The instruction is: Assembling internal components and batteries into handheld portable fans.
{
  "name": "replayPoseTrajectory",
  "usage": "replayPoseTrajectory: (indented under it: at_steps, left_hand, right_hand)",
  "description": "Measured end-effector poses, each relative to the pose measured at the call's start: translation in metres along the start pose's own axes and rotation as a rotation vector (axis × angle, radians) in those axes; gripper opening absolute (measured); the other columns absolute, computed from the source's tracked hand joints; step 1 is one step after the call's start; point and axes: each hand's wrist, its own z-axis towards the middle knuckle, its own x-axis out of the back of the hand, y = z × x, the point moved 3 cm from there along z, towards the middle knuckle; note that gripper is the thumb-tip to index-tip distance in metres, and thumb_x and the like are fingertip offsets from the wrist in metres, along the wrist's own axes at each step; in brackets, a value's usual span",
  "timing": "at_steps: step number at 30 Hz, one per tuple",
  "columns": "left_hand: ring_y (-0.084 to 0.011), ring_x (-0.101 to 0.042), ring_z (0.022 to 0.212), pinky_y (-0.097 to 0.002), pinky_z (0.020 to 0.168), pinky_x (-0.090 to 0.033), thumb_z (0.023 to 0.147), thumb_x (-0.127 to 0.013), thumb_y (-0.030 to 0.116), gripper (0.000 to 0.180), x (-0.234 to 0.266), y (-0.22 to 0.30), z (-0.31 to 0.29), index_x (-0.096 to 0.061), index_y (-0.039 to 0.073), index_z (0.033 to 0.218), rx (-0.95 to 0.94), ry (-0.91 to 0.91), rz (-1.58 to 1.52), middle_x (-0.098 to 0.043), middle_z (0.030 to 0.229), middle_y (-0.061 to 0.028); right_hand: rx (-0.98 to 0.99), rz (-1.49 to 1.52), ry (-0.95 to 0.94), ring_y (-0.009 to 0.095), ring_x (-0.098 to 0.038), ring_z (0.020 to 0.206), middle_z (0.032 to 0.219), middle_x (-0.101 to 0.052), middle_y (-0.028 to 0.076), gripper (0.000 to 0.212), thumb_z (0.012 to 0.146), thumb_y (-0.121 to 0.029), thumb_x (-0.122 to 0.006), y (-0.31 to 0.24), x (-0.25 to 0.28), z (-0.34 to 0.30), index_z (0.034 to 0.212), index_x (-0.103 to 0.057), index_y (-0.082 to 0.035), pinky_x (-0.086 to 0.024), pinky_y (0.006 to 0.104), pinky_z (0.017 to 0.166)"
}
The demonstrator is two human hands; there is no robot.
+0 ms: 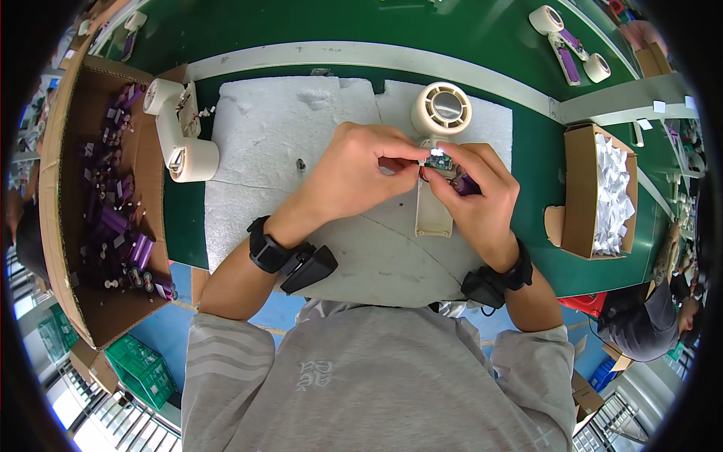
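A small green circuit board [439,162] with a white connector is held over the open handle of a cream handheld fan [434,215]. My left hand [358,172] pinches the board's left edge, its thumb beside short red and dark wires. My right hand [482,184] is closed on the board from the right, with finger and thumb at its edges. Beneath the right palm a purple battery cell [468,184] shows in part. The fan's round head [443,110] lies just beyond my fingertips. My fingers hide the wire ends.
The fan lies on a white foam sheet [263,143]. To the left are another cream fan housing [181,135] and a carton [64,226] of purple battery cells. At right, a carton [580,188] holds folded white papers. More fan parts [565,53] lie beyond the metal rail [361,54].
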Motion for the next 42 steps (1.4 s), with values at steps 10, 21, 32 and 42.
replayPoseTrajectory:
  at_steps: [10,21,32,42]
  left_hand:
    - [-0.0151,-0.068,0.072,-0.0247,0.063,-0.054,0.074,-0.07,-0.004,0.023,-0.002,-0.004,-0.001,-0.074,0.001,0.096,0.015,0.011,0.022,-0.07,0.088,-0.0093]
    - [-0.018,-0.065,0.071,-0.0271,0.065,-0.053,0.073,-0.07,-0.002,0.03,-0.011,-0.01,-0.001,-0.067,0.002,0.103,-0.007,0.026,-0.15,-0.065,0.087,-0.0099]
    - [-0.0164,-0.062,0.081,-0.0284,0.07,-0.053,0.075,-0.064,-0.006,0.045,-0.02,-0.003,-0.003,-0.056,0.005,0.118,0.125,-0.043,0.044,-0.062,0.106,-0.0063]
    - [-0.0156,-0.061,0.077,-0.0294,0.07,-0.053,0.076,-0.063,-0.004,0.043,-0.019,-0.006,-0.003,-0.057,0.006,0.117,0.112,-0.048,-0.019,-0.064,0.099,-0.0058]
  right_hand:
    - [-0.065,0.068,0.005,0.014,-0.065,0.069,0.087,-0.067,0.009,0.036,0.065,-0.002,-0.082,0.0,-0.003,0.0,0.099,-0.071,-0.003,-0.053,0.0248,0.058]
    - [-0.196,0.119,-0.027,0.009,-0.057,0.064,0.084,-0.066,0.005,0.029,0.069,-0.002,-0.081,0.001,0.0,0.001,0.096,-0.07,-0.002,-0.046,0.0219,0.057]
    - [-0.206,0.084,-0.082,0.008,-0.054,0.062,0.084,-0.065,0.005,0.02,0.076,-0.002,-0.076,-0.002,0.006,0.004,0.095,-0.069,-0.002,-0.043,0.022,0.054]
    - [-0.137,0.016,-0.126,0.009,-0.053,0.057,0.084,-0.065,0.005,0.019,0.075,-0.002,-0.076,0.0,0.006,0.003,0.093,-0.07,-0.002,-0.043,0.0226,0.051]
